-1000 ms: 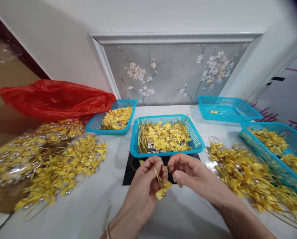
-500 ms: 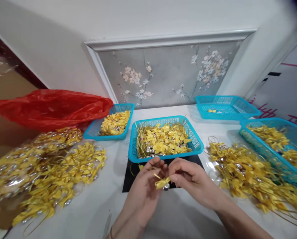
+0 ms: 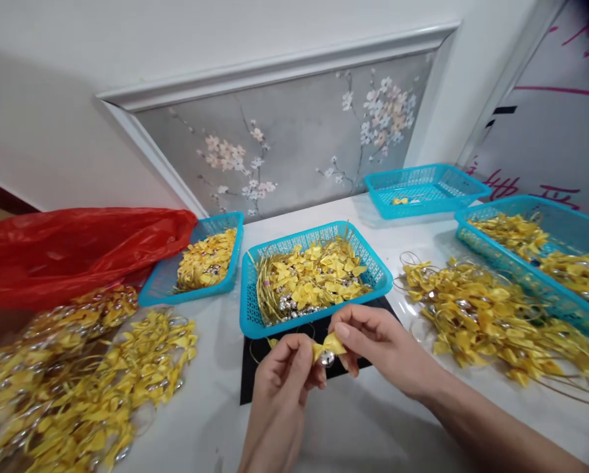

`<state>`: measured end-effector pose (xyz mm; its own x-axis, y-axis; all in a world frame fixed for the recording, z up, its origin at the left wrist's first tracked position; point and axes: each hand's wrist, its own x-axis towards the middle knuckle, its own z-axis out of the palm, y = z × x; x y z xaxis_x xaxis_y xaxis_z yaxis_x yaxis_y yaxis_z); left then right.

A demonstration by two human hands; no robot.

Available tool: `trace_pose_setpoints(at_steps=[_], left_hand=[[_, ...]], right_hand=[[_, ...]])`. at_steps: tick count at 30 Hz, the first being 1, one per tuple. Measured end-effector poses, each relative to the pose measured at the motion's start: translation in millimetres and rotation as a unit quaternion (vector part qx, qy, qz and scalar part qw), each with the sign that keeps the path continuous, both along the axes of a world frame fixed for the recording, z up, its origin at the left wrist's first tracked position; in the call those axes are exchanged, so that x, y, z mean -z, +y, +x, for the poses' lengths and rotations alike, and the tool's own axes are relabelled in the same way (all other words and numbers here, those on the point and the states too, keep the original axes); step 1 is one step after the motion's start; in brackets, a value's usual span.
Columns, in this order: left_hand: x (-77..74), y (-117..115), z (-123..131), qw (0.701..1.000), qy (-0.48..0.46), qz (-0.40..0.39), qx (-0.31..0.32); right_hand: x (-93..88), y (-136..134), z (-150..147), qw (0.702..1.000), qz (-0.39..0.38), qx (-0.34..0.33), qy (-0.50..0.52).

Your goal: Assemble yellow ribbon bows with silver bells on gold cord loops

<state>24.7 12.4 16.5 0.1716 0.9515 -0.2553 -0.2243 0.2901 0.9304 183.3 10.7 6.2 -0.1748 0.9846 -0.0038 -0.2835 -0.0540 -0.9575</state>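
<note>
A small yellow ribbon bow with a silver bell [image 3: 328,358] is held between my two hands, just in front of the middle basket. My left hand [image 3: 287,384] pinches the bow's left end between thumb and fingers. On the other end, my right hand [image 3: 373,341] closes its thumb and forefinger on the yellow loop. Right behind them stands a blue plastic basket [image 3: 245,309] full of yellow bows, silver bells and gold cords. Under its front edge and beneath my hands lies a black mat [image 3: 248,381].
Piles of yellow bows with bells lie at left [image 3: 146,361] and right [image 3: 492,315]. A red plastic bag [image 3: 87,243] sits beside a second blue basket [image 3: 161,289]. More blue baskets stand at back right [image 3: 388,210] and far right [image 3: 511,259]. Behind is a wall with a floral panel [image 3: 294,131].
My left hand has turned from palm-up to pinching the bow's left end. The bow now lies stretched between both hands with its bell facing me. The camera view has tilted and shifted.
</note>
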Motion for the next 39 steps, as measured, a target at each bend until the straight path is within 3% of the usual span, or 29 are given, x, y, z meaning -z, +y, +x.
trace_pose_setpoints(at_steps=[5,9,15,23,29,34,36,39], left_hand=[[0.6,1,-2,0.999,-0.04,-0.033,-0.007],[1.9,2,-3,0.998,-0.051,-0.035,-0.021],[5.3,-1,1,0.996,-0.035,0.011,-0.081],[6.1,-12,4,0.985,0.063,0.11,-0.121],[8.6,-9,1,0.996,-0.067,-0.008,-0.058],[10.9,-1,-4,0.981,-0.165,-0.106,-0.017],[10.0,0,-4,0.979,-0.166,-0.122,0.0],[8.0,-3,-3,0.983,-0.152,-0.103,0.014]], right_hand=[[1.2,1,0,0.999,-0.015,0.005,0.05],[0.3,-1,3,1.0,-0.001,-0.002,0.006],[8.8,-5,-9,0.994,-0.047,-0.089,-0.046],[15.6,-12,-40,0.999,-0.043,-0.001,-0.001],[18.2,-11,-30,0.995,0.027,0.009,-0.092],[12.4,-6,-14,0.936,0.195,0.02,-0.291],[12.3,-5,-10,0.944,0.169,-0.007,-0.283],[16.6,-6,-10,0.977,0.084,-0.059,-0.186]])
